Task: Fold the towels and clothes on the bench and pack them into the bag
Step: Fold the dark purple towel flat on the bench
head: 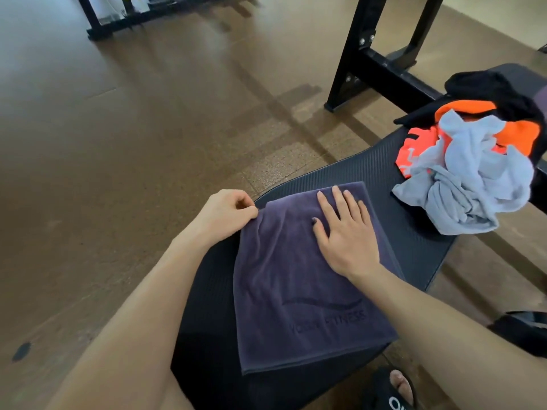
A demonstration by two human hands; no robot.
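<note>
Purple towel (299, 279) flat on the bench (381, 170), right hand (343, 232) spread and pressing it, left hand (228, 214) seemingly pinching the far-left corner. Best to bring that corner across squarely, matching edges before smoothing. No bag visible.

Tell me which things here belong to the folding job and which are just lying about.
Job: purple towel, pinched by left hand, pressed by right hand; grey cloth; orange garment; black garment; bench.
Lying about: black rack frame; sandal.
</note>
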